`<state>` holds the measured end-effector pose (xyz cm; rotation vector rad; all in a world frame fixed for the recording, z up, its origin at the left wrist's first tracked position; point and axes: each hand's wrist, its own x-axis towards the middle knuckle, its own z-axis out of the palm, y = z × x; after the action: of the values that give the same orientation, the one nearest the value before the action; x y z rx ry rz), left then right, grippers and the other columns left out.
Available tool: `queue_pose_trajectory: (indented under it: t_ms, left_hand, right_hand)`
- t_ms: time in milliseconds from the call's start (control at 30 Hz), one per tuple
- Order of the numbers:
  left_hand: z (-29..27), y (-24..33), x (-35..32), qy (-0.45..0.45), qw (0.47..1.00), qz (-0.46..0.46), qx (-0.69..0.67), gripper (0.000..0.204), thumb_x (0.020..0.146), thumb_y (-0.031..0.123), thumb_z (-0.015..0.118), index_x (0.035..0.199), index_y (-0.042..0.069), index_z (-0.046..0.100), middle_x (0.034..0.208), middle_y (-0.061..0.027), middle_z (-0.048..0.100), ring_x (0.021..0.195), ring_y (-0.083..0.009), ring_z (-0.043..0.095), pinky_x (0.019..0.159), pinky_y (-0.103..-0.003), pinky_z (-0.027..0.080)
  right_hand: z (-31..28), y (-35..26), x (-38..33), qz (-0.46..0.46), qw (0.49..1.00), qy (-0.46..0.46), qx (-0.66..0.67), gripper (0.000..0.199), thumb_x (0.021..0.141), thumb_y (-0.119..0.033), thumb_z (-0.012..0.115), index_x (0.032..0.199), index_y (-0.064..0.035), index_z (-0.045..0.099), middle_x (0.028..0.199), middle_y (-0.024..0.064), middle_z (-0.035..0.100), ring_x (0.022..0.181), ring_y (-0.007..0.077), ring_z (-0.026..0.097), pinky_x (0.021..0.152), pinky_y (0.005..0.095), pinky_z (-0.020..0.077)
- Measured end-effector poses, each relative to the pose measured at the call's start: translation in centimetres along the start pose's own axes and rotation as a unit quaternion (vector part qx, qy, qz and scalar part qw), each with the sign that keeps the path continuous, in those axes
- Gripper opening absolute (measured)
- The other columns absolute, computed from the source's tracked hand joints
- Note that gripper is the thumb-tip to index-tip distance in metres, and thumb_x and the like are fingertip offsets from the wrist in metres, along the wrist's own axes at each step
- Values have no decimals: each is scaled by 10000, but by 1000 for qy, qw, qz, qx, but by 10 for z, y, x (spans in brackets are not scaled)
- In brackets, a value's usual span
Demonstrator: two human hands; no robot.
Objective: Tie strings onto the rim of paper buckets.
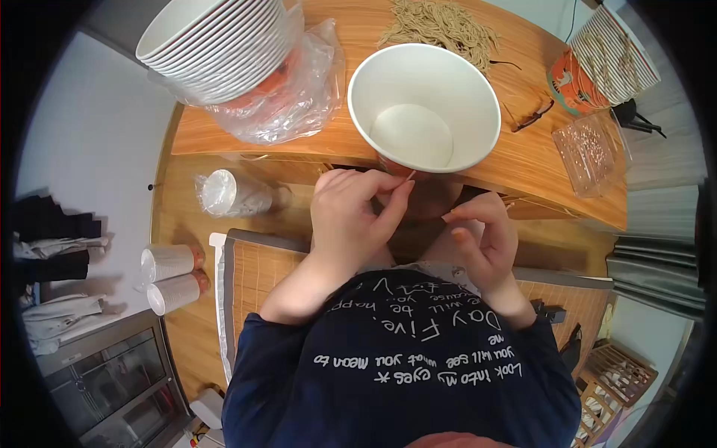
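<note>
While your left hand [347, 216] pinches a thin strand [410, 176] just under the rim of the big white paper bowl [423, 104], it could snap or slip, being stiff and fine. Your right hand [484, 237] curls loosely beside it, holding nothing I can see. Beyond your fingers lie a heap of pale noodles [441, 26], crinkly plastic wrap [295, 89] and stacked smooth bowls [216, 41] on the wooden counter [523, 160].
</note>
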<state>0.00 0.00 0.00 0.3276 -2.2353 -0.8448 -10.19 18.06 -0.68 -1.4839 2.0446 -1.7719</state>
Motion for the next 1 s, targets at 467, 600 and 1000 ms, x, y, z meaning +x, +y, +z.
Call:
queue_pose_trajectory:
  t_ms: [467, 600, 1000]
  left_hand:
    - [5, 7, 6, -2, 1000, -20, 11, 112, 767, 117, 758, 709, 98, 664, 644, -27, 643, 615, -211, 604, 655, -314, 416]
    - [5, 5, 7, 1, 1000, -16, 14, 127, 770, 123, 754, 700, 90, 653, 634, -32, 640, 608, -213, 614, 647, -308, 421]
    - [4, 5, 11, -18, 996, -57, -67, 127, 801, 158, 728, 718, 92, 657, 615, -25, 647, 569, -205, 627, 627, -340, 437]
  right_hand:
    - [-1, -8, 10, -66, 997, 21, -42, 280, 749, 60, 713, 1000, -29, 623, 922, 101, 663, 808, 253, 597, 709, 309, 467]
    - [2, -9, 9, -67, 997, 21, -37, 282, 744, 69, 711, 993, -29, 623, 920, 104, 662, 808, 253, 599, 698, 307, 468]
    - [6, -19, 22, -90, 991, 48, -90, 276, 742, 74, 687, 982, -47, 625, 956, 101, 662, 835, 259, 608, 722, 327, 476]
